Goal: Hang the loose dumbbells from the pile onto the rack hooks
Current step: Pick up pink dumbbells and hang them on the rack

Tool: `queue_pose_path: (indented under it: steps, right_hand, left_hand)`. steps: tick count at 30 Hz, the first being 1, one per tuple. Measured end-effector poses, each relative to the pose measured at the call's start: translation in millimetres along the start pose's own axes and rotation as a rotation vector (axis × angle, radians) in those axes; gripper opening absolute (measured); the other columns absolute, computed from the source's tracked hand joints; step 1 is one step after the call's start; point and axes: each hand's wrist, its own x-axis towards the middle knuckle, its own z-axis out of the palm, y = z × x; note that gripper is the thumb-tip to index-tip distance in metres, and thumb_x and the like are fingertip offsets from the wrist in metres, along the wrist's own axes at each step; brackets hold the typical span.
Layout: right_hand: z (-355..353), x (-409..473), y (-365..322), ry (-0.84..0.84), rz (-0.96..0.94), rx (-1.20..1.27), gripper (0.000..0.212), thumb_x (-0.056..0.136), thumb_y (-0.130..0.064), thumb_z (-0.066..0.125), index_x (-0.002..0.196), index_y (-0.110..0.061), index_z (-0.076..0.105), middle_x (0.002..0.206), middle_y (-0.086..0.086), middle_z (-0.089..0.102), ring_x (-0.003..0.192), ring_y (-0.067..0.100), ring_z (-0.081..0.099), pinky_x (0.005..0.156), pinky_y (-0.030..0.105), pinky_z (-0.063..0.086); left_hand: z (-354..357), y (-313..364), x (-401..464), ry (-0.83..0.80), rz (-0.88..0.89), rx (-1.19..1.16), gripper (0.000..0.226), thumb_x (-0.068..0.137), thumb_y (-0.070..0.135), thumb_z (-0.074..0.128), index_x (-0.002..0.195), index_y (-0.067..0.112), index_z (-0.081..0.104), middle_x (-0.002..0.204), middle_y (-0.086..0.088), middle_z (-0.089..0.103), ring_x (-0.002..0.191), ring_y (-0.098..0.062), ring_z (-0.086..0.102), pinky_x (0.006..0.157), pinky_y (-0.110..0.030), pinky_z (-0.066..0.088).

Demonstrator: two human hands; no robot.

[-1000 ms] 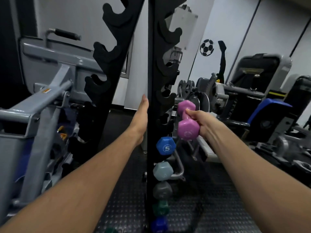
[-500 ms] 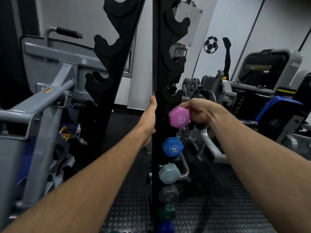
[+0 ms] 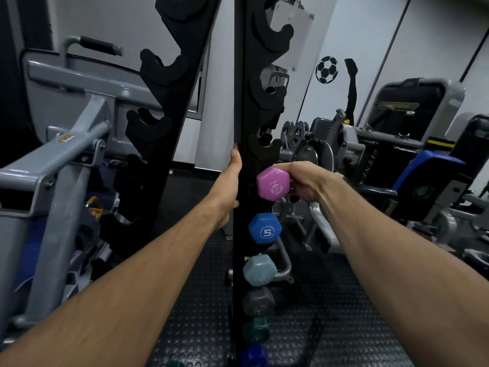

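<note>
Rack: the black upright rack [image 3: 239,102] stands straight ahead of you, with curved hooks running up its right edge.
Occupied hooks: below your right hand the rack carries, from top to bottom, a blue dumbbell [image 3: 265,228] marked 5, a pale grey-blue dumbbell [image 3: 259,272], a dark grey dumbbell [image 3: 258,301], a green dumbbell [image 3: 256,330] and a deep blue dumbbell [image 3: 254,355].
Free hooks: the empty hooks [image 3: 267,147] above the pink head hold nothing.
Pink dumbbell: the pink dumbbell [image 3: 274,183] sits at the rack's right edge, directly above the blue one, its hexagonal head facing you. You cannot tell whether its handle already rests in a hook.
Right hand: your right hand [image 3: 307,181] grips the pink dumbbell just behind the head; the fingers are curled and clamped round the handle.
Left hand: your left hand [image 3: 229,186] lies against the left face of the rack post, fingers straight and together, pointing up, holding nothing.
Second upright: a second black upright [image 3: 169,83] leans to the left of the post; its hooks are empty.
Floor: studded black rubber floor [image 3: 330,313] lies under the rack.
Surroundings: a grey gym machine [image 3: 66,154] stands to your left.
</note>
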Motion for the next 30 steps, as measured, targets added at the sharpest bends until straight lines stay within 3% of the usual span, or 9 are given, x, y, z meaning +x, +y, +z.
queue_pose_path:
  steps: [5,12,16,19,24,27,30]
  right_hand:
    - [9,-6,-6,0.088,-0.087,-0.204,0.030,0.096,-0.019,0.062,0.114,0.002,0.072,0.079,0.010,0.067,0.065,0.022,0.067,0.050,0.029,0.049]
    - [21,-19,-5,0.163,-0.146,-0.268,0.033,0.102,-0.013,0.047,0.112,0.007,0.071,0.068,0.006,0.060,0.046,0.011,0.058,0.037,0.018,0.039]
    - [25,-25,-4,0.155,-0.156,-0.233,0.033,0.104,-0.014,0.041,0.111,0.002,0.070,0.069,0.005,0.059,0.053,0.013,0.059,0.039,0.017,0.042]
    - [26,-31,-3,0.154,-0.162,-0.213,0.036,0.105,-0.014,0.040,0.112,0.005,0.069,0.071,0.006,0.060,0.053,0.012,0.059,0.038,0.015,0.041]
    - [27,-35,-3,0.153,-0.157,-0.213,0.035,0.105,-0.016,0.040,0.112,0.002,0.070,0.069,0.003,0.059,0.053,0.011,0.059,0.039,0.015,0.042]
    - [26,-38,4,0.142,-0.169,-0.143,0.031,0.105,-0.016,0.042,0.108,-0.005,0.071,0.071,0.002,0.060,0.061,0.013,0.062,0.053,0.019,0.048]
    - [26,-35,11,0.149,-0.148,-0.051,0.030,0.103,-0.024,0.046,0.105,-0.013,0.074,0.069,0.001,0.065,0.068,0.017,0.064,0.066,0.028,0.048]
  left_hand:
    - [0,-3,4,-0.017,0.013,0.021,0.104,0.059,0.105,0.035,0.151,0.057,0.028,0.164,0.010,0.035,0.150,-0.022,0.034,0.114,-0.068,0.029]
    - [2,-2,3,-0.018,0.018,0.053,0.105,0.060,0.103,0.032,0.154,0.055,0.025,0.166,0.011,0.029,0.152,-0.022,0.029,0.115,-0.069,0.028]
    - [1,-1,2,-0.045,0.032,0.078,0.116,0.050,0.108,0.036,0.153,0.058,0.020,0.167,0.012,0.026,0.153,-0.022,0.028,0.114,-0.070,0.028]
    - [2,0,0,-0.047,0.046,0.093,0.108,0.052,0.107,0.035,0.150,0.065,0.015,0.168,0.012,0.024,0.153,-0.023,0.028,0.114,-0.069,0.030]
    - [-2,1,-5,0.004,0.027,0.093,0.066,0.089,0.083,0.024,0.151,0.063,0.016,0.167,0.008,0.028,0.152,-0.024,0.030,0.115,-0.067,0.031]
    - [-6,1,-6,0.018,0.018,0.081,0.056,0.101,0.069,0.018,0.155,0.056,0.019,0.163,0.008,0.036,0.149,-0.021,0.036,0.117,-0.063,0.031]
    - [-5,1,-6,0.003,0.027,0.090,0.055,0.102,0.067,0.016,0.156,0.055,0.016,0.165,0.009,0.032,0.150,-0.021,0.033,0.118,-0.063,0.030]
